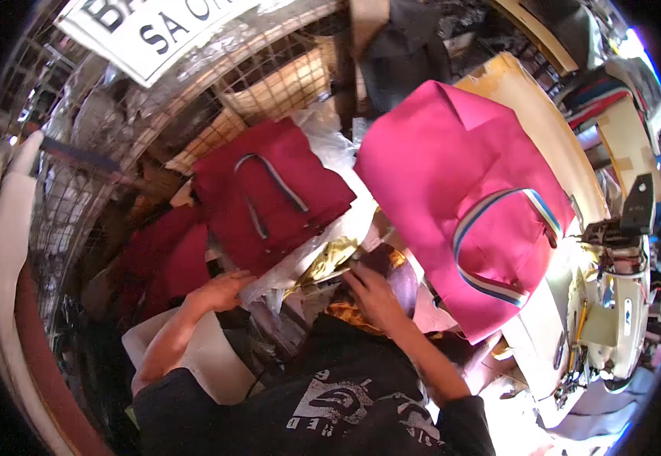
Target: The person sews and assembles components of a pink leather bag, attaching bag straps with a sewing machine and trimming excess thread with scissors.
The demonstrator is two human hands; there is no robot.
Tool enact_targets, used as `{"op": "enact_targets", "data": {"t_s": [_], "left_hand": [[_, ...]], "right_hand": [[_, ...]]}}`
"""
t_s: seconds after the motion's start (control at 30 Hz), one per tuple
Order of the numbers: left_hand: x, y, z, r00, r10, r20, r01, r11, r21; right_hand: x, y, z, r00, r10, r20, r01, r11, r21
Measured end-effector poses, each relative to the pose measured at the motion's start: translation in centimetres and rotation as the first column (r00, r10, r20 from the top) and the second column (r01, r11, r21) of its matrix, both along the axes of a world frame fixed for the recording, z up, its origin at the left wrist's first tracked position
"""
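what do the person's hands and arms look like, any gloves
The left hand and right hand are bare, with no gloves or watch visible. The forearms are uncovered below the short black sleeves of a black T-shirt with white print.

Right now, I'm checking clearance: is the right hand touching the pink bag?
Apart: the head view shows a visible gap between the right hand and the pink bag.

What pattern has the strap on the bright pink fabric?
The strap has lengthwise stripes, including blue and white, in the head view.
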State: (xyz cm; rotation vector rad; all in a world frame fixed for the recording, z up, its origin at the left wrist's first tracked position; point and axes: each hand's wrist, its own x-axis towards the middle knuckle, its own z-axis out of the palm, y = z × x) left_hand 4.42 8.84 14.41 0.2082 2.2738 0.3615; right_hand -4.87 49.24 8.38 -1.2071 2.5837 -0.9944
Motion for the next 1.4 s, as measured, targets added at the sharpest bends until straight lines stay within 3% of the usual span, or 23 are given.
{"op": "enact_targets", "data": {"t_s": [0.07, 0.17, 0.2, 0.3, 0.37, 0.43, 0.5, 0.67, 0.73, 0.77, 0.87, 0.97, 1.17, 1.2, 1.3, 1.37, 1.4], "left_hand": [[-2.2, 2.5, -0.7, 0.999, -0.023, -0.040, 0.029, 0.988, 0.154], [-8.0, 11.1, 3.2, 0.959, -0.169, -0.228, 0.209, 0.964, 0.167], [-9.6, 13.8, 3.5, 0.889, -0.200, -0.413, 0.325, 0.910, 0.258], [-13.1, 23.8, 8.6, 0.790, -0.172, -0.589, 0.521, 0.696, 0.495], [-14.1, 28.9, 11.2, 0.688, -0.203, -0.697, 0.670, 0.547, 0.502], [-14.2, 32.6, 12.4, 0.577, -0.283, -0.766, 0.784, 0.455, 0.422], [-13.8, 35.4, 11.8, 0.554, -0.316, -0.770, 0.815, 0.395, 0.424], [-10.7, 39.3, 6.8, 0.180, -0.265, -0.947, 0.859, 0.511, 0.020], [-9.7, 40.3, 4.2, 0.042, -0.188, -0.981, 0.817, 0.571, -0.074], [-9.5, 40.5, 3.2, 0.032, -0.164, -0.986, 0.800, 0.596, -0.073], [-9.3, 41.4, 3.3, 0.033, -0.096, -0.995, 0.775, 0.631, -0.035], [-9.5, 42.1, 4.9, 0.034, -0.066, -0.997, 0.793, 0.610, -0.013], [-9.8, 42.0, 8.2, 0.132, -0.043, -0.990, 0.853, 0.513, 0.091], [-10.2, 42.0, 8.2, 0.097, -0.058, -0.994, 0.878, 0.474, 0.058], [-10.6, 42.0, 12.3, 0.300, -0.218, -0.929, 0.902, 0.383, 0.201], [-12.7, 43.0, 16.2, 0.382, -0.176, -0.907, 0.898, 0.302, 0.320], [-14.4, 44.1, 16.8, 0.390, -0.162, -0.907, 0.889, 0.324, 0.324]], "right_hand": [[2.3, 5.0, 4.3, 0.999, -0.038, -0.017, 0.036, 0.990, -0.139], [7.0, 11.7, 7.4, 0.934, -0.321, 0.159, 0.334, 0.941, -0.061], [8.4, 13.4, 7.9, 0.878, -0.430, 0.209, 0.456, 0.885, -0.092], [12.9, 18.2, 8.2, 0.741, -0.639, 0.207, 0.657, 0.753, -0.031], [13.6, 18.8, 10.4, 0.563, -0.774, 0.289, 0.822, 0.561, -0.098], [13.4, 19.3, 11.9, 0.478, -0.827, 0.295, 0.877, 0.467, -0.113], [12.8, 19.4, 11.6, 0.459, -0.861, 0.217, 0.886, 0.428, -0.176], [12.1, 20.0, 11.0, 0.471, -0.880, 0.061, 0.858, 0.441, -0.262], [11.6, 20.8, 11.5, 0.435, -0.891, -0.128, 0.842, 0.453, -0.292], [11.0, 21.3, 12.0, 0.412, -0.884, -0.222, 0.832, 0.465, -0.302], [8.4, 23.3, 14.1, 0.506, -0.747, -0.431, 0.768, 0.618, -0.168], [5.1, 24.1, 14.6, 0.616, -0.671, -0.413, 0.684, 0.715, -0.141], [2.9, 24.2, 13.7, 0.634, -0.455, -0.626, 0.555, 0.831, -0.042], [3.0, 24.0, 13.3, 0.628, -0.449, -0.636, 0.553, 0.832, -0.041], [3.5, 23.4, 12.5, 0.601, -0.460, -0.654, 0.571, 0.819, -0.051], [3.7, 23.2, 12.3, 0.616, -0.479, -0.626, 0.574, 0.817, -0.061], [3.9, 23.0, 12.1, 0.610, -0.489, -0.623, 0.587, 0.807, -0.058]]}}
